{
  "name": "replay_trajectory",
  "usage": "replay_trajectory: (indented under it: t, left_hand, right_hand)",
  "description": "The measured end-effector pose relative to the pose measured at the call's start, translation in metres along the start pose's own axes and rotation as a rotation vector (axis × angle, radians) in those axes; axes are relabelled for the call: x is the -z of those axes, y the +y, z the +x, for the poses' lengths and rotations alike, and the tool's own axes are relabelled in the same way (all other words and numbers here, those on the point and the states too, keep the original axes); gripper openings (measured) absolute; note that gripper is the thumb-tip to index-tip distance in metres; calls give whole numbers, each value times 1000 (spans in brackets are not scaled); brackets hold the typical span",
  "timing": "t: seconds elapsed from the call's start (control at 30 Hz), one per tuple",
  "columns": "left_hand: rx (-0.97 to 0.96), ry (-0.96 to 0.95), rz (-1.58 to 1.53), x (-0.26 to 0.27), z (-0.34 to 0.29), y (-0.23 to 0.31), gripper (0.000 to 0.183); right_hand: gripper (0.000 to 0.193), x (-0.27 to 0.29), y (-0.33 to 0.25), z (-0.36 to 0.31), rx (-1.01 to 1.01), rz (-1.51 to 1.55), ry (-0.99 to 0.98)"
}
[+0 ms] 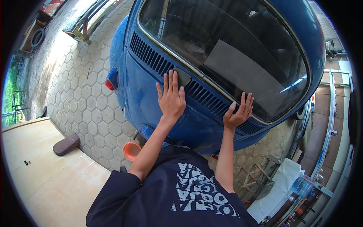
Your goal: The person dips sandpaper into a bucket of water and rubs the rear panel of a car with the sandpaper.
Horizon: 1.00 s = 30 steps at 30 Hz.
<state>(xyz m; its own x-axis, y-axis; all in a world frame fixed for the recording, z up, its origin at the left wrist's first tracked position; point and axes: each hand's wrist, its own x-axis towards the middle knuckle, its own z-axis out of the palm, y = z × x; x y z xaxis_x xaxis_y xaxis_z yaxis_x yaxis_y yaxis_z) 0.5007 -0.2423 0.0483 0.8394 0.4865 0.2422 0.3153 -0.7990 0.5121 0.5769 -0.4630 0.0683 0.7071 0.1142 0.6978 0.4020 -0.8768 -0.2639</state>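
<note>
The rear of a blue rounded car (151, 87) fills the middle, with slotted vents (207, 99) below its silver-trimmed rear window (261, 81). My left hand (172, 100) lies flat, fingers stretched, on the panel by the vents. Its fingertips overlap the left edge of a small, flat, dark olive-grey piece (183, 77); I cannot tell what that piece is. Farther right, my right hand (238, 113) has its fingers spread at the window's lower trim, just above the right end of the vents. Neither hand grips anything.
An orange bucket (132, 151) stands on hexagonal paving (89, 102) to the left. A brown oblong pad (67, 144) rests on a pale wooden board (34, 166). At lower right are a wooden frame (258, 178), white sheeting (280, 185) and a clear bluish container (302, 187).
</note>
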Motion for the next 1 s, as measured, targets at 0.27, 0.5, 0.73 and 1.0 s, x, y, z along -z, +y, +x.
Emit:
replay_trajectory:
  t: [0.27, 0.5, 0.73, 1.0]
  left_hand:
    - [-2, 133, 101, -4, -11, 8, 51]
    - [-125, 184, 25, -6, -29, 8, 51]
    - [129, 214, -446, 5, 2, 4, 31]
    - [-54, 85, -446, -7, 20, -24, 33]
  right_hand:
    - [46, -2, 1, 2, -1, 2, 5]
    - [47, 1, 0, 2, 7, 10, 8]
    - [47, 0, -2, 2, 4, 11, 9]
    - [47, -1, 0, 3, 5, 16, 12]
